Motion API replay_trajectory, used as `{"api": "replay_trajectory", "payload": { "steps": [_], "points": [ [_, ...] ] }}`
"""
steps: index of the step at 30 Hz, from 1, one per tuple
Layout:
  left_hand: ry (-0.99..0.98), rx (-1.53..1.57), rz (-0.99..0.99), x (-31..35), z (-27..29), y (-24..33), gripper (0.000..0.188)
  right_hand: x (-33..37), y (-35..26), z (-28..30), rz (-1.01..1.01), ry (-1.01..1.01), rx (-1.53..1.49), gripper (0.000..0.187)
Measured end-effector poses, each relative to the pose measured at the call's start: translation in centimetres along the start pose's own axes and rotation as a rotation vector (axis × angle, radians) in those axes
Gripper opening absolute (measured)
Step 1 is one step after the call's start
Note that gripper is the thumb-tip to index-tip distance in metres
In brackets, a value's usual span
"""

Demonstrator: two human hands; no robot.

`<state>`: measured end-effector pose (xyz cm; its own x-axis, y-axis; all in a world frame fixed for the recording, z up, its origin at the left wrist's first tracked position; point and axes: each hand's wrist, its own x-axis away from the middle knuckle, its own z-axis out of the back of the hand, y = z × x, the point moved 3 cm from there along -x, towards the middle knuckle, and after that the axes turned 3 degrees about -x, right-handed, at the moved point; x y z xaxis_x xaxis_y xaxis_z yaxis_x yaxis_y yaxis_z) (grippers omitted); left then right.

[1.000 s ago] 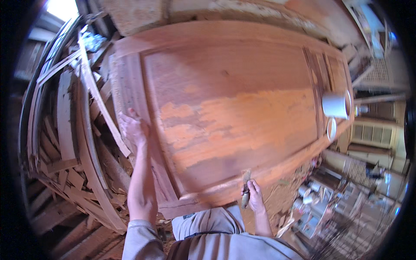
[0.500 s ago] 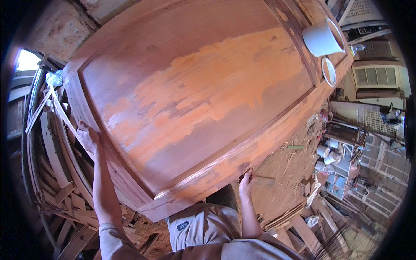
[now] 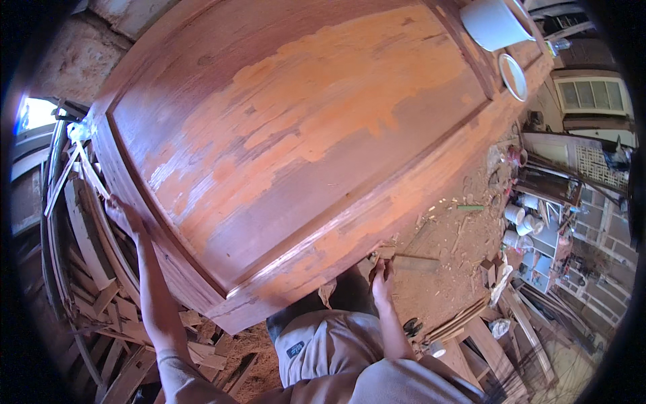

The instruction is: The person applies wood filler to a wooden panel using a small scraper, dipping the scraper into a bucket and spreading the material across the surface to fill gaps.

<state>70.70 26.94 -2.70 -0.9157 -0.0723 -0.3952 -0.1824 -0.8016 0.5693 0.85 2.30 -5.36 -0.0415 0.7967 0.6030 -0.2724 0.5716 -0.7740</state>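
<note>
A large reddish-brown wooden door (image 3: pixel 350 195) with a raised panel lies before me, broad orange patches smeared over its middle. My left hand (image 3: pixel 126 218) is closed on the door's left edge, fingers curled at the rim. Just off the near edge, my right hand (image 3: pixel 381 275) pinches a small tan piece (image 3: pixel 385 253); its kind is too small to make out. On the door's far right stands a white bucket (image 3: pixel 490 25), with a round white lid (image 3: pixel 513 77) beside it.
Loose wooden strips and offcuts (image 3: pixel 87 222) crowd the left side. Sawdust covers the floor (image 3: pixel 444 242), where a green strip (image 3: pixel 470 207) lies. Right of it are white tubs (image 3: pixel 515 215), a shelf and stacked boards (image 3: pixel 498 337). A stone wall (image 3: pixel 74 67) rises at the far left.
My right hand has come off the door's near edge with the tan piece, which now shows more. My left hand stays at the left edge. The whole view has shifted slightly.
</note>
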Motion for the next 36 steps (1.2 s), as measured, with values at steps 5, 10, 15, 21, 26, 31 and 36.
{"api": "replay_trajectory", "payload": {
  "steps": [5,10,15,21,26,31,36],
  "points": [
    [0.04,0.103,-0.055,7.7,7.5,7.0,0.06,2.4,-7.0,2.9,-0.391,-0.194,-0.488,0.021],
    [-0.187,0.331,0.085,18.2,12.7,13.3,0.046,2.8,-11.6,4.8,-0.346,-0.287,-0.47,0.021],
    [-0.53,0.52,0.199,29.0,18.5,20.3,0.022,0.4,-15.4,4.8,-0.055,-0.393,0.055,0.018],
    [-1.178,0.592,0.163,38.8,19.9,26.9,0.023,-4.4,-23.3,2.7,0.577,-0.322,1.016,0.026],
    [-1.186,0.506,0.272,39.8,19.9,28.2,0.031,-8.1,-27.1,-0.2,0.83,-0.471,1.382,0.034],
    [-0.718,0.522,0.439,39.4,21.7,25.6,0.031,-7.2,-23.1,-3.5,0.989,-0.723,1.417,0.034],
    [-0.458,0.499,0.572,43.8,24.4,28.3,0.029,-5.3,-21.7,-4.5,0.873,-0.914,1.27,0.035]
  ]
}}
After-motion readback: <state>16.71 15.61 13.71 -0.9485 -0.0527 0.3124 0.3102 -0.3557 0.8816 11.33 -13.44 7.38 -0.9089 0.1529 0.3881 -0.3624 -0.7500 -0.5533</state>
